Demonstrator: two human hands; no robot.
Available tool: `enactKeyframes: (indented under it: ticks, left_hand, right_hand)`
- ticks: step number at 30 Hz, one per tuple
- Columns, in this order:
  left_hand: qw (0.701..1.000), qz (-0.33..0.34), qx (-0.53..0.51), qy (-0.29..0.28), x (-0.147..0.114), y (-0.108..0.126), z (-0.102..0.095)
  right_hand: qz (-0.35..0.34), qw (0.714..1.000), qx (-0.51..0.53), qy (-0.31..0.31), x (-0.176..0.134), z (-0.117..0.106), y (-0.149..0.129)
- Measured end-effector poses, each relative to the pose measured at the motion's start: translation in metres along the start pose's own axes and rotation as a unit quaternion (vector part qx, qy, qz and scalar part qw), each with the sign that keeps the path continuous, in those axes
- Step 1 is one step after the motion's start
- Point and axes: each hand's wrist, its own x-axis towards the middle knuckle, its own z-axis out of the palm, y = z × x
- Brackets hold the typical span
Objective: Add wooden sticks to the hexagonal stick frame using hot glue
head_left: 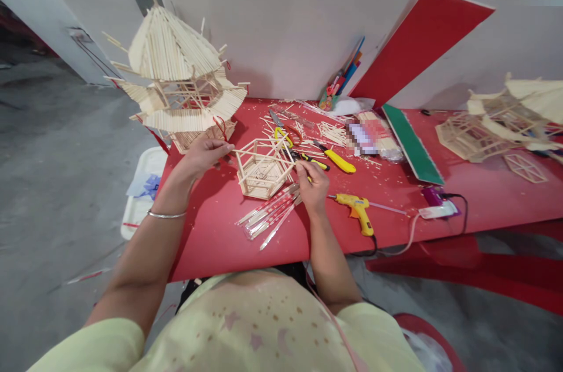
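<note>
A small six-sided frame of thin wooden sticks (264,175) stands on the red table, with a woven-looking stick floor. Across its upper near side runs a thin wooden stick (264,156). The fingertips of my left hand (204,155) pinch this stick's left end. At its other end, my right hand (313,184) is closed with thumb and finger together, by the frame's right corner. Whether the stick is fixed to the frame, I cannot tell. Several wrapped packets of sticks (268,216) lie just in front of the frame.
A tall stick pagoda (176,84) stands behind my left hand. To the right are a yellow glue gun (358,208) with its cord, a yellow utility knife (338,159), scissors (284,134), loose sticks (332,132), a green board (413,143) and another stick model (492,119).
</note>
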Motion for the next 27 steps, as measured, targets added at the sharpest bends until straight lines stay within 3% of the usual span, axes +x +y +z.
enactKeyframes:
  ticks: [27]
  left_hand:
    - [1.000, -0.004, -0.019, -0.018, 0.0025, -0.0058, -0.0017]
  right_hand:
    - [-0.005, 1.000, 0.001, 0.000, -0.0003, -0.0006, -0.0004]
